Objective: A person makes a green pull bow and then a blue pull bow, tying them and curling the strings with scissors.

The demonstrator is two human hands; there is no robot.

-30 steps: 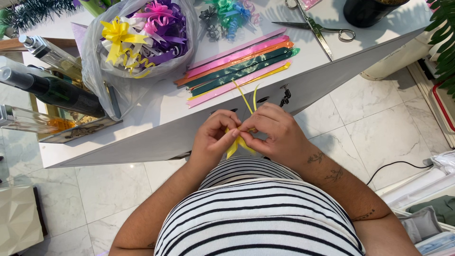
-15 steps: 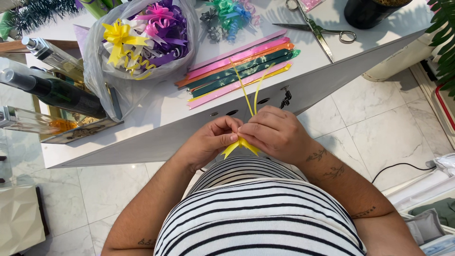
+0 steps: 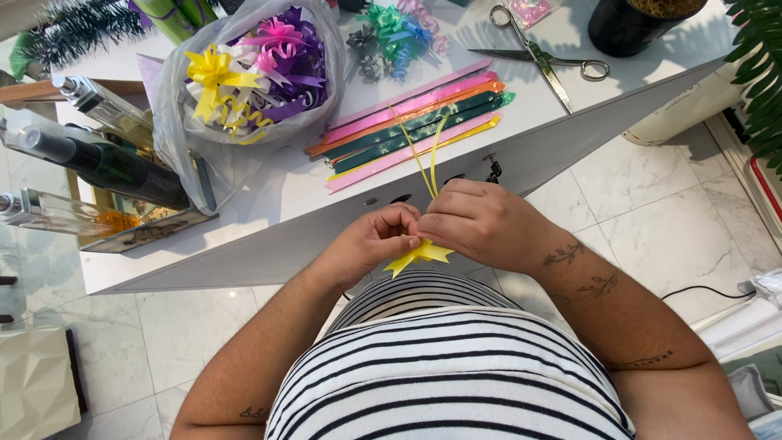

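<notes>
Both my hands meet in front of my striped shirt, at the white table's near edge. My left hand (image 3: 375,242) and my right hand (image 3: 482,223) pinch a small yellow ribbon bow (image 3: 419,255) between their fingertips. Two thin yellow ribbon strands (image 3: 430,155) rise from between the fingers toward the table. Just beyond lies a row of flat ribbon strips (image 3: 411,126) in pink, orange, green and yellow.
A clear plastic bag of finished bows (image 3: 252,69) sits at the table's (image 3: 570,130) left. Scissors (image 3: 542,53) and a dark pot (image 3: 639,24) lie at the back right. Glass bottles (image 3: 90,159) stand on a tray at the far left. More curled bows (image 3: 395,33) lie behind the strips.
My hands have kept working the yellow ribbon in place; the bow's points now spread out more below my fingers. The camera view has shifted slightly.
</notes>
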